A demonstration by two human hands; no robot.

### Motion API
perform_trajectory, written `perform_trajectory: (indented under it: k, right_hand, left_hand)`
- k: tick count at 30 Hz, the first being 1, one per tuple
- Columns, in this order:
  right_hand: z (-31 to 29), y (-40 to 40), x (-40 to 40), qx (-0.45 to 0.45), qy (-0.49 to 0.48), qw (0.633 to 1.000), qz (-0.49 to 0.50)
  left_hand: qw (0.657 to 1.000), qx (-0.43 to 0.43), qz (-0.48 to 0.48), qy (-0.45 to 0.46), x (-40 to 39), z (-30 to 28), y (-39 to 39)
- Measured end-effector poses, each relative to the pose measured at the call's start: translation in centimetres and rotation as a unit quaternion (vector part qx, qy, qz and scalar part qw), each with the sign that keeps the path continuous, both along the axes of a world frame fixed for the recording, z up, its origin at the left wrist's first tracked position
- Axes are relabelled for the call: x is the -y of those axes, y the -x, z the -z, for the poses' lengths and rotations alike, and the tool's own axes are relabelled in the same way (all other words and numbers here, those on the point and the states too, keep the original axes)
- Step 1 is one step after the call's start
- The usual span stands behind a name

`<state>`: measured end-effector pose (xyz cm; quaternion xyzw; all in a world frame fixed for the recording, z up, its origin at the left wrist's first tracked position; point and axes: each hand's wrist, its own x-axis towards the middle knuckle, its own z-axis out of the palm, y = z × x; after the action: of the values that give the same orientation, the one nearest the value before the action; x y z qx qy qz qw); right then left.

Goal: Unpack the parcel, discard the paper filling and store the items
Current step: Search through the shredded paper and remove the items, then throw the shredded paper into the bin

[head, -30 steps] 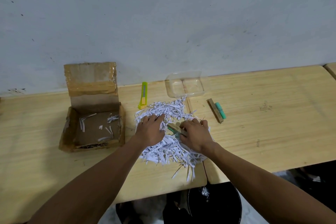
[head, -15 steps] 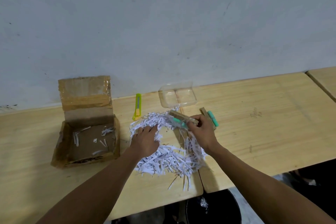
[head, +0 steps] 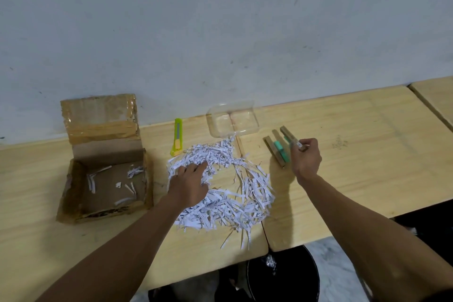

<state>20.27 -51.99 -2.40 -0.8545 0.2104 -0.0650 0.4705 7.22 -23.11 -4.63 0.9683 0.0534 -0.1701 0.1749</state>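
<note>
A heap of white shredded paper lies on the wooden table in front of me. My left hand rests flat on its left side, fingers spread. My right hand pinches a slim brown packaged item with a green part just above the table, right of the heap. Beside it lies a like item, brown card with a green piece. The opened cardboard box sits at left, holding only a few paper strips.
A clear plastic tray stands near the wall behind the heap. A yellow-green box cutter lies left of it. A dark round bin shows below the table's front edge. A second table adjoins at right.
My right hand lifted the slim item out of the shredded paper and carried it right, next to the item lying on the table. My left hand stayed on the heap.
</note>
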Motion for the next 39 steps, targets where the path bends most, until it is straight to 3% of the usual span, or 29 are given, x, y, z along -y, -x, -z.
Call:
perform_trajectory:
  k: [5, 15, 20, 23, 25, 27, 30, 33, 39]
  right_hand:
    - [1.3, -0.3, 0.4, -0.02, 0.078, 0.995, -0.053]
    - [1.6, 0.9, 0.5, -0.031, 0.084, 0.986, -0.139]
    - [1.9, 1.8, 0.5, -0.014, 0.141, 0.978, -0.155]
    - [1.7, 4.1, -0.4, 0.061, 0.153, 0.968, -0.188]
    - [1.9, 6.5, -1.2, 0.077, 0.135, 0.95, -0.269]
    - [2.6, 9.0, -1.8, 0.075, 0.158, 0.924, -0.341]
    - [3.9, 11.7, -2.9, 0.059, 0.197, 0.908, -0.365]
    - [4.9, 12.2, -4.5, -0.026, 0.193, 0.916, -0.35]
    - [5.5, 11.2, -7.9, -0.022, 0.171, 0.906, -0.386]
  left_hand:
    - [1.0, 0.009, -0.002, -0.002, 0.1, 0.2, 0.0]
    - [1.0, 0.013, -0.008, 0.022, 0.2, -0.2, 0.2]
    - [0.997, 0.026, -0.011, 0.065, -0.1, -0.7, 0.6]
    - [0.985, 0.134, -0.01, 0.104, -0.3, -1.5, 1.6]
    - [0.972, 0.22, -0.019, 0.074, -0.8, -1.6, 2.3]
    - [0.97, 0.238, -0.045, 0.032, -1.1, -1.3, 3.3]
    - [0.979, 0.167, -0.112, 0.035, -0.4, -0.4, 5.1]
    - [0.979, 0.077, -0.161, 0.099, 0.9, 0.7, 5.6]
    - [0.979, 0.066, -0.166, 0.102, 2.9, 1.6, 4.5]
